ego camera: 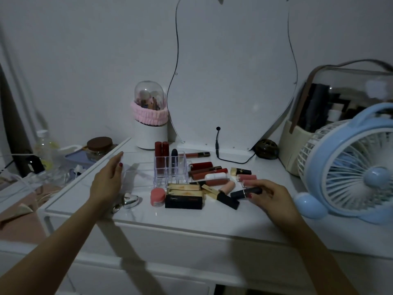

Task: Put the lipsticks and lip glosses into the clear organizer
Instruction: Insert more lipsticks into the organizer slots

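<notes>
Gripping a black lipstick (246, 192), right hand (269, 193).

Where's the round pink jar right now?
Head view: the round pink jar stands on the white table, front left of the lipstick pile, between the silver heart-shaped case and the black lipstick box.

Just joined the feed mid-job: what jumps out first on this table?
A scatter of lipsticks lies at the centre of the white table, beside a clear organizer already holding three. The right hand grips a dark lipstick; a big blue fan stands far right.
</notes>
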